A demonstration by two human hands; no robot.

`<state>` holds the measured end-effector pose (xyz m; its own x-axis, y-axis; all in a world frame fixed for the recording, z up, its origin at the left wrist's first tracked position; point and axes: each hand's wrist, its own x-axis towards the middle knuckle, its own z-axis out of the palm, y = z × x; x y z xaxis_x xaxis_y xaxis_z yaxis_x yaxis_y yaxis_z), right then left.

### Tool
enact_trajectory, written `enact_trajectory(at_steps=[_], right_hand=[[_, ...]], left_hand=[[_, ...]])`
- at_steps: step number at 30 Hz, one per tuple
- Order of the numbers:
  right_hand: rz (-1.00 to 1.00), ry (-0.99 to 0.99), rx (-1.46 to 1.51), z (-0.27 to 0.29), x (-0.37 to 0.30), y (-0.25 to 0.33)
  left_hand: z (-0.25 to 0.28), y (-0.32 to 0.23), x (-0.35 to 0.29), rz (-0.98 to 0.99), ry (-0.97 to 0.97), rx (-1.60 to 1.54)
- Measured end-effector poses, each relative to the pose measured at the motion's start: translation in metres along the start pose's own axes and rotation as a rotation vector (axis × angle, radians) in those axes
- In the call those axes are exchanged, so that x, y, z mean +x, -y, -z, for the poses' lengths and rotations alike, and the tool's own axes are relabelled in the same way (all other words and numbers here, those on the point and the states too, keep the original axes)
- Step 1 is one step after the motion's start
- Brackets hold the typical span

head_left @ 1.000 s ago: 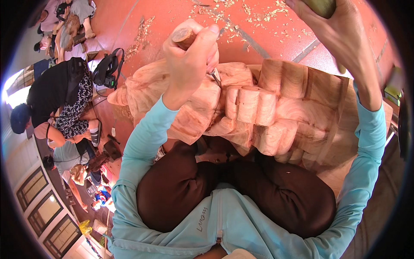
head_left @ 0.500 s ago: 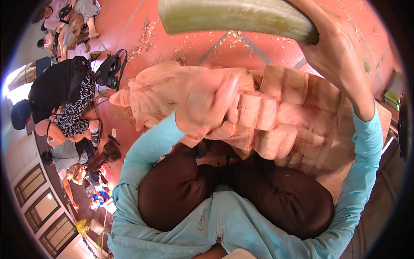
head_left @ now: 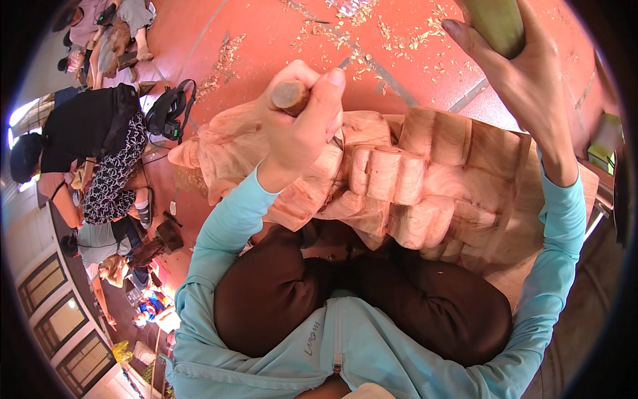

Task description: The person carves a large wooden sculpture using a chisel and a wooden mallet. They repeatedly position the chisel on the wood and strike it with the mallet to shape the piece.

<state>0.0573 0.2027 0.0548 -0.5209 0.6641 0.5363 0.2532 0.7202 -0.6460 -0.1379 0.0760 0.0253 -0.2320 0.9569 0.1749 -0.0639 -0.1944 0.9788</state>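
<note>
A: Looking down from the carver's own head, what do you see?

B: A person sits on a red floor (head_left: 219, 26) strewn with wood chips (head_left: 372, 46), with a large pale wood carving (head_left: 425, 179) lying across their lap. The left hand (head_left: 302, 126) is wrapped in a closed fist round a chisel (head_left: 290, 95), whose round wooden butt pokes up out of the fist, over the carving's left half.

A: And the other hand?

B: The right hand (head_left: 525, 80) is raised high at the upper right, fingers curled round the handle of a greenish mallet (head_left: 495, 23); most of it is cut off by the frame.

A: How would this go well?

B: I'd judge the fist should keep the chisel steady at one angle, blade seated in the groove, and the mallet should land square on the butt, clear of the thumb. The blade tip itself is hidden.

A: Anyone else there?

B: Other people (head_left: 100, 159) sit by the floor's left edge, well apart.
</note>
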Motion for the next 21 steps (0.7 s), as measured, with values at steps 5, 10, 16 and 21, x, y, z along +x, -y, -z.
enact_trajectory(at_steps=[5,10,16,21], right_hand=[[0.055,-0.063,0.052,0.003,0.002,-0.012],[0.181,0.340,-0.355,0.010,-0.003,0.000],[0.194,0.022,0.092,-0.017,0.000,-0.002],[-0.233,0.822,-0.441,0.025,0.051,0.066]], left_hand=[[0.000,0.000,0.002,0.063,0.056,-0.009],[-0.002,0.000,0.001,0.087,0.013,-0.006],[0.002,0.004,0.001,0.062,0.033,-0.107],[0.001,0.000,0.006,0.106,0.036,-0.101]])
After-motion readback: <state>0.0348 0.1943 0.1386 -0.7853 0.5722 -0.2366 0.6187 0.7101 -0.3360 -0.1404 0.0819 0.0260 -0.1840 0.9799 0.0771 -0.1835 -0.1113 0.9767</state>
